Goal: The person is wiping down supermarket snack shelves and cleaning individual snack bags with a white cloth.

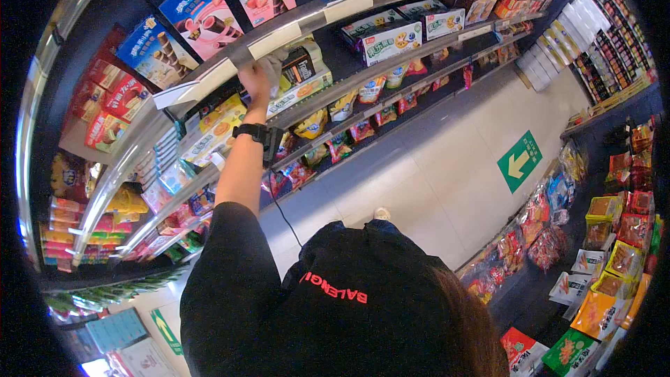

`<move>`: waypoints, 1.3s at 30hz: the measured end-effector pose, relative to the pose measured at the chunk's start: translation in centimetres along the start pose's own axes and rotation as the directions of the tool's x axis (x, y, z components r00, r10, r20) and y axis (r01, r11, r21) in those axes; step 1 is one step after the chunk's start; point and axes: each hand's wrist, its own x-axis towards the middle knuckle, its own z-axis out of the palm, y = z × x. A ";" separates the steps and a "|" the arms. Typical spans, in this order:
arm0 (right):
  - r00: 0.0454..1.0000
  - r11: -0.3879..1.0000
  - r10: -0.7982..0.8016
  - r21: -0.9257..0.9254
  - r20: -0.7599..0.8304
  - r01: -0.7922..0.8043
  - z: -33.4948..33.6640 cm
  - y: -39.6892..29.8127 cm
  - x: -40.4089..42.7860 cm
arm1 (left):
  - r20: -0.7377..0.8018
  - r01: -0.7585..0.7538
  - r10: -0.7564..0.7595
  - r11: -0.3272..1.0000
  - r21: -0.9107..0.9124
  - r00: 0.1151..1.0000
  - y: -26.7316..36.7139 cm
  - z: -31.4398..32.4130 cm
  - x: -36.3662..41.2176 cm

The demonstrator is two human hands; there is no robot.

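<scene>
My left hand [255, 84] reaches into a shelf under the price-label rail [275, 41]. A crumpled grey cloth [273, 69] is in its grip, and the fingertips are partly hidden. A black strap with a small device [256, 133] sits around the wrist. Just right of the cloth stand a dark snack box [301, 65] and a white biscuit box [309, 91]. Yellow and white biscuit boxes [214, 131] lie to the left of the wrist. My right hand is out of view.
Wafer-roll boxes [201, 15] line the shelf above. Bagged snacks [343, 107] fill a lower shelf. A dark cable [280, 209] hangs beside my arm. The tiled floor [419, 178] bears a green arrow sign [522, 162]. Packaged snacks [607, 272] lie on a display at right.
</scene>
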 end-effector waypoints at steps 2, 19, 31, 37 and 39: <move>0.996 0.991 -0.059 -0.126 -0.063 0.051 -0.1 0.3 0.5 | -0.079 0.017 -0.021 0.998 -0.060 0.997 1.2 0.1 -0.1; 0.966 0.947 0.053 -0.294 -0.253 -0.129 -1.0 -12.2 -3.0 | -0.003 0.117 -0.123 0.951 -0.287 0.992 10.7 4.5 -3.1; 0.973 0.999 -0.035 -0.026 -0.229 0.030 -3.5 -33.1 1.6 | 0.567 0.345 0.051 0.749 -0.566 0.822 23.0 1.0 -15.1; 0.833 0.862 -0.494 -0.016 -0.250 0.506 -2.0 -48.0 8.2 | 0.839 0.604 0.339 0.584 -0.543 0.426 29.7 0.9 -21.1; 0.840 0.862 -0.475 0.053 -0.262 0.505 -2.1 -51.8 9.5 | 0.849 0.627 0.440 0.582 -0.518 0.293 31.1 1.2 -22.2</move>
